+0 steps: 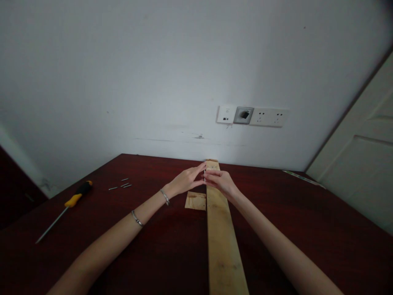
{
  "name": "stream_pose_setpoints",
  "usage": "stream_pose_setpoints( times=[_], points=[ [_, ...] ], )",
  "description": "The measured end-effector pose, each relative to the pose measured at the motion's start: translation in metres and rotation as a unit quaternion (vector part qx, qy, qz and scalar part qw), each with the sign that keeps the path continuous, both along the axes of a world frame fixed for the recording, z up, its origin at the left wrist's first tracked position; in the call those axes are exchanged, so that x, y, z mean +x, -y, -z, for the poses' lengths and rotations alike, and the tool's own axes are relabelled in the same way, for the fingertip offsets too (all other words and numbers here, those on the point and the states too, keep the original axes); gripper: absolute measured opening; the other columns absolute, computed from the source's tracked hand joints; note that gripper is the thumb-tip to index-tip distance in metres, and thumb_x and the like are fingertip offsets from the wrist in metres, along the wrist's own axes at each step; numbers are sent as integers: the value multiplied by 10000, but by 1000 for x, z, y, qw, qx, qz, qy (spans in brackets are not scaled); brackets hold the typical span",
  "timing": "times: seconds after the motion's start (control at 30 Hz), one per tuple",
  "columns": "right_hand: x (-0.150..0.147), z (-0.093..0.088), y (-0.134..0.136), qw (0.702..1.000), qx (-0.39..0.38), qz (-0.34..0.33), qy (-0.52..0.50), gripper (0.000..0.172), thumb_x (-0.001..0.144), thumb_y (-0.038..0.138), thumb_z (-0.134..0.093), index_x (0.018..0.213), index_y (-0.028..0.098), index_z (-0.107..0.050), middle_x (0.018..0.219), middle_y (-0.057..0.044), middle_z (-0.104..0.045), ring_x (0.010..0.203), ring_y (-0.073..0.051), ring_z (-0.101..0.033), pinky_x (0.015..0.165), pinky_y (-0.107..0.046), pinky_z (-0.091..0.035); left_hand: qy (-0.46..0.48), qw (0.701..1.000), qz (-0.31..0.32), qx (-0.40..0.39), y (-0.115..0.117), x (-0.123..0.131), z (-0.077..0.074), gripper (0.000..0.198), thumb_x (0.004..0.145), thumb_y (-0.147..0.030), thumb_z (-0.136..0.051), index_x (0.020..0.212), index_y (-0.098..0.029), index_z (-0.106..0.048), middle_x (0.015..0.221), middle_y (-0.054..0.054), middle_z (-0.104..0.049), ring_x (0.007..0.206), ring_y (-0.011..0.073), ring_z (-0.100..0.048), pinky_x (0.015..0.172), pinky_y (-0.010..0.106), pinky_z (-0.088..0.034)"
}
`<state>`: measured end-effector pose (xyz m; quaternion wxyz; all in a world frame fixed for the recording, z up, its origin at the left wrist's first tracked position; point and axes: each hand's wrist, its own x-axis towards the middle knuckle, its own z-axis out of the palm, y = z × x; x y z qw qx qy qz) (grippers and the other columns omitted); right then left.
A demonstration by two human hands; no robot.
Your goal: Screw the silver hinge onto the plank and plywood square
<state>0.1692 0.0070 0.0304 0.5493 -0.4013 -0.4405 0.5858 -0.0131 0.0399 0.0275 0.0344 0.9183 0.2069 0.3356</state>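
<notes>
A wooden plank [221, 229] runs lengthwise from the near edge of the view toward the wall. Over its far part, my right hand [225, 182] pinches a thin, light-coloured nail or screw [204, 176] near the plank's left edge. My left hand [186, 179] comes in from the other side with thumb and fingers apart, their tips close around the same pin; whether they touch it I cannot tell. Just below my left hand, a small square wooden piece [195, 201] lies against the plank's left side.
At left on the dark red table [159, 246] lies a yellow-and-black screwdriver [75, 197]. Several loose metal nails or screws [125, 185] are right of it. Sockets [265, 116] are on the wall behind. A thin pale strip [302, 178] lies at the far right edge.
</notes>
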Motion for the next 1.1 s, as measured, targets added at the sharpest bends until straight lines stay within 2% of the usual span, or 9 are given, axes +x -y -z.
stream_pose_setpoints(
  times=[0.33, 0.47, 0.57, 0.97, 1.03, 1.1],
  points=[
    [4, -2, -1, 1000, -9, -13, -24, 205, 573, 134, -834, 748, 112, -728, 747, -74, -749, 694, -151, -708, 750, -280, -599, 36, 999, 29, -29, -2, -2, -5, 753, 867, -269, -640, 1479, -222, -204, 1379, 137, -514, 1274, 239, -494, 1051, 446, -430],
    [8, -5, -2, 1000, -11, -6, -24, 184, 577, 139, -830, 733, 116, -734, 712, -60, -741, 629, -136, -695, 684, -254, -601, 52, 998, 23, -41, -3, -4, -6, 732, 847, -301, -663, 1458, -229, -268, 1369, 123, -527, 1263, 243, -505, 1064, 461, -420],
    [9, -5, -3, 1000, -8, 3, -26, 170, 582, 145, -824, 728, 123, -739, 735, -62, -746, 651, -139, -702, 670, -238, -599, 59, 997, 14, -52, -3, -4, -6, 711, 851, -311, -654, 1449, -213, -282, 1357, 131, -536, 1257, 242, -511, 1065, 461, -418],
    [12, -3, -7, 999, 2, 44, -23, 129, 572, 150, -812, 676, 138, -737, 738, -52, -740, 671, -147, -690, 667, -241, -605, 59, 995, 9, -77, -9, -3, 1, 679, 839, -322, -658, 1425, -220, -331, 1394, 137, -493, 1228, 246, -535, 1021, 456, -455],
    [12, -2, -7, 998, 5, 51, -25, 138, 566, 160, -818, 676, 140, -736, 740, -52, -739, 677, -149, -690, 661, -238, -605, 65, 995, 2, -70, -10, -2, 3, 663, 827, -344, -679, 1400, -205, -375, 1380, 142, -504, 1212, 246, -542, 1009, 448, -460],
    [11, -2, -8, 998, 11, 59, -25, 151, 556, 179, -828, 667, 143, -733, 733, -52, -735, 675, -154, -689, 658, -254, -609, 101, 994, -15, -47, -10, 0, 4, 494, 849, -334, -656, 1294, -183, -502, 1280, 127, -581, 1153, 233, -571, 982, 430, -471]
  ],
)
